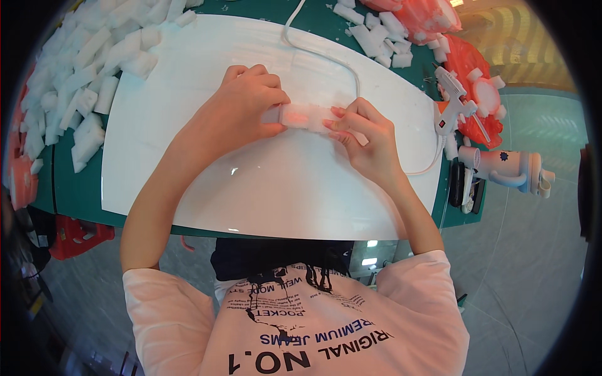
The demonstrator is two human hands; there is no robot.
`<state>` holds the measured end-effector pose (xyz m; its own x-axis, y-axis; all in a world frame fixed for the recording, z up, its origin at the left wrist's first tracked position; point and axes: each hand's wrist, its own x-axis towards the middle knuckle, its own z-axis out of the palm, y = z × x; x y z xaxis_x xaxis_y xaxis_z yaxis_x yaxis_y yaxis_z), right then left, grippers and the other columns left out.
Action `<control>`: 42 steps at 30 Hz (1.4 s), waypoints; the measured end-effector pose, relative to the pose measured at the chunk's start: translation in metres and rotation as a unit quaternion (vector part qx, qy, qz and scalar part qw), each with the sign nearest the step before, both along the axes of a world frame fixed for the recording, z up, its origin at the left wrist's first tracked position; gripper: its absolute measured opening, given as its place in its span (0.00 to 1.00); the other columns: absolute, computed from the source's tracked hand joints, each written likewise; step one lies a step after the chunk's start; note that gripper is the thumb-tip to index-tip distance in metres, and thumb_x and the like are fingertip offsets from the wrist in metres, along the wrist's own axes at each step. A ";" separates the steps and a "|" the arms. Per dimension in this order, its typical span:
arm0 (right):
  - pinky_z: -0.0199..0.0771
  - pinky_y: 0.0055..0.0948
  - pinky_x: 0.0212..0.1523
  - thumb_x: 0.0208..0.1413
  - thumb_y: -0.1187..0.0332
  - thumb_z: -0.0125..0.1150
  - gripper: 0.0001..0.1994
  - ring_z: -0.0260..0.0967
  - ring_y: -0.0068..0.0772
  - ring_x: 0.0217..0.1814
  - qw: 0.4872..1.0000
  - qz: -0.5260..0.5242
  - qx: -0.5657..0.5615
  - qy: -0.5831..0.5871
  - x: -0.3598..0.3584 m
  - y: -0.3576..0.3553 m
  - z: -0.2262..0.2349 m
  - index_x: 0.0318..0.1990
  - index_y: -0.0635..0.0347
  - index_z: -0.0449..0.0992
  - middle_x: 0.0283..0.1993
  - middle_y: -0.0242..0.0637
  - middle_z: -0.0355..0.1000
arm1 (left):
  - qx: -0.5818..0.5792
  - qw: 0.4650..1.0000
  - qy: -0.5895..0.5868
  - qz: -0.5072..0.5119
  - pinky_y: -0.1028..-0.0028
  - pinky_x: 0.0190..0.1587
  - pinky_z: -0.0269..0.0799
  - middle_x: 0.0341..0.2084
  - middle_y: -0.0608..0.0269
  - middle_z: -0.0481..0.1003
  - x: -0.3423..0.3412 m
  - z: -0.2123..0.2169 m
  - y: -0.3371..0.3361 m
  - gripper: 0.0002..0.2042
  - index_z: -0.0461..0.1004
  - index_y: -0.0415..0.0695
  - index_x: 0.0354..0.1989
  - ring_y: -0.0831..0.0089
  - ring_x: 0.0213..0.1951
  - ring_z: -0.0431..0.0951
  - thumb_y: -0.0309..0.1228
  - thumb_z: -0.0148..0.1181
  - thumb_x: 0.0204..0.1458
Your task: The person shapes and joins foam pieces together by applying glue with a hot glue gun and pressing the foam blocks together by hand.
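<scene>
A short white foam block (pixel 302 117) with a pinkish tint lies crosswise between my two hands, just above or on the white board (pixel 269 188); I cannot tell which. My left hand (pixel 252 100) pinches its left end between thumb and fingers. At the other end, my right hand (pixel 367 135) grips the block with thumb and fingertips. The fingers partly cover both ends of it.
White foam pieces (pixel 94 75) are heaped at the far left, and more foam pieces (pixel 379 37) lie at the back right beside red plastic bags (pixel 423 19). A white glue gun (pixel 451 100) stands on the right, its cord (pixel 326 56) crossing the board. Near it lies a tumbler (pixel 508 168).
</scene>
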<state>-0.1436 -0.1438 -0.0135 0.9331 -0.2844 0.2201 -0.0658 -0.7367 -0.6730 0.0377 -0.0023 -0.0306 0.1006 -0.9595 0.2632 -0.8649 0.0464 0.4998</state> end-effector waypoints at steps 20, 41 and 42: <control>0.70 0.24 0.42 0.42 0.87 0.57 0.08 0.70 0.36 0.39 0.957 -0.078 0.281 0.012 0.007 -0.024 0.012 0.28 0.64 0.71 0.34 0.42 0.70 | 0.041 0.998 0.038 0.000 0.69 0.54 0.55 0.31 0.62 0.73 0.000 -0.002 0.000 0.11 0.76 0.40 0.32 0.68 0.41 0.68 0.28 0.65 0.38; 0.67 0.31 0.31 0.37 0.87 0.56 0.11 0.60 0.38 0.35 0.991 0.065 -0.119 0.004 0.021 0.012 0.008 0.29 0.62 0.72 0.29 0.38 0.61 | 0.042 0.999 0.023 0.003 0.71 0.52 0.58 0.34 0.62 0.72 -0.002 0.001 0.001 0.11 0.76 0.40 0.32 0.65 0.43 0.67 0.28 0.65 0.38; 0.66 0.31 0.30 0.37 0.87 0.56 0.10 0.60 0.38 0.34 0.987 0.066 -0.145 0.017 0.022 0.013 0.009 0.28 0.62 0.72 0.29 0.38 0.61 | 0.044 0.999 0.025 0.003 0.71 0.52 0.58 0.34 0.62 0.72 -0.002 0.001 0.002 0.11 0.76 0.40 0.32 0.65 0.43 0.67 0.28 0.65 0.38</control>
